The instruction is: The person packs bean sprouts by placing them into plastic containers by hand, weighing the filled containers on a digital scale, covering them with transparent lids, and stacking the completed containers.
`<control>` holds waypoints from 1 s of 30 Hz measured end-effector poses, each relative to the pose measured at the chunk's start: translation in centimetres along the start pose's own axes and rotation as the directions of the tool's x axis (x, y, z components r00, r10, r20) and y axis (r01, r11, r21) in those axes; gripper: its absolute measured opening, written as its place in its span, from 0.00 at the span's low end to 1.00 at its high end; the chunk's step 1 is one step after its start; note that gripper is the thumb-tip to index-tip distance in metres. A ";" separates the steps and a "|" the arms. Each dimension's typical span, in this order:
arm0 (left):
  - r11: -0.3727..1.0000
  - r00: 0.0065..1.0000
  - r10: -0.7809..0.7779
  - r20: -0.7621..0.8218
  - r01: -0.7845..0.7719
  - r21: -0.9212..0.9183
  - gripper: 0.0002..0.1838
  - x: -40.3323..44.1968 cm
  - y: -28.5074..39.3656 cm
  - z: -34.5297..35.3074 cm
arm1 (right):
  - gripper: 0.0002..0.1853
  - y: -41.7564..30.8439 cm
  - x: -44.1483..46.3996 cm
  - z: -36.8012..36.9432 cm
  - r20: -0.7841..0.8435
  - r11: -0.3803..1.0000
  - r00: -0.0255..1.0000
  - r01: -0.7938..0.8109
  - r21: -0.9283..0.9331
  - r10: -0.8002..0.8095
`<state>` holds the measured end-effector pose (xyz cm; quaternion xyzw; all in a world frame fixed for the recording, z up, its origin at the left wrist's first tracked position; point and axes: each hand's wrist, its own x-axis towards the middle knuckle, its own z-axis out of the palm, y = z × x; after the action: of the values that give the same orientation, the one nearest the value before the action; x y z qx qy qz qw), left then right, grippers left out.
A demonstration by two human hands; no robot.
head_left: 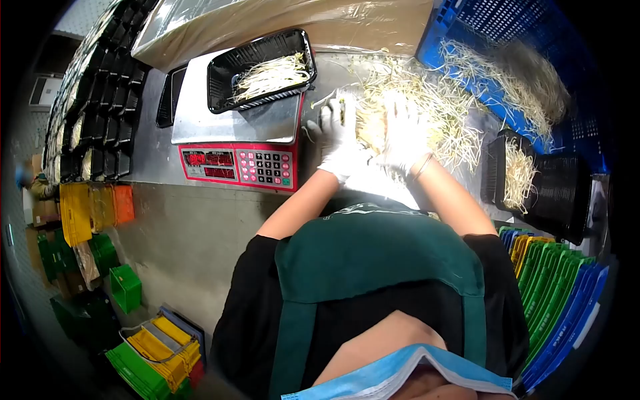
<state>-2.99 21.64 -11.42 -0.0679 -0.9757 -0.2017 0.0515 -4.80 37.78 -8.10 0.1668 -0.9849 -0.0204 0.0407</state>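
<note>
My left hand (338,139) and my right hand (405,137), both in white gloves, press in from either side of a bunch of bean sprouts (371,127) on the metal table. The thumbs come close together at its near end, while the fingers stretch forward along its sides. Around and beyond my right hand spreads a loose heap of bean sprouts (460,123). Left of my hands, a black plastic tray (223,77) with some sprouts in it sits tilted on the red-framed weighing scale (237,167), whose display is lit.
A blue crate (467,83) with more sprouts leans at the right rear. Nested black trays (560,190) stand at the right, sprouts in the front one. Tall stacks of black trays (110,100) rise at the left. A plastic-wrapped box (287,23) borders the back. Colored crates (547,280) stand at lower right.
</note>
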 end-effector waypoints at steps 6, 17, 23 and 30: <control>0.998 0.992 0.047 0.114 -0.041 -0.051 0.62 -7.6 -3.7 0.3 | 0.65 4.7 4.3 -0.8 0.337 0.916 0.942 -0.129 0.379 -0.007; 0.786 0.702 0.500 -0.508 -0.614 -0.075 0.29 -0.2 -2.8 -13.0 | 0.53 4.9 1.4 -0.1 0.217 0.544 0.973 -0.225 0.808 0.080; 0.483 0.897 -0.320 -0.304 -0.121 -0.867 0.32 3.6 -17.8 -14.8 | 0.51 8.4 0.8 -2.3 -0.052 0.284 0.991 0.015 0.959 0.125; 0.877 0.872 0.137 -0.471 -0.328 -0.351 0.33 5.2 -6.5 -14.1 | 0.43 0.3 5.3 -13.4 -0.401 0.907 0.846 0.413 0.080 -0.350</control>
<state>-8.10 10.63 -0.38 -0.1506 -0.8571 -0.4087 0.2750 -8.70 35.97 5.63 0.3632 -0.9035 0.0849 0.2109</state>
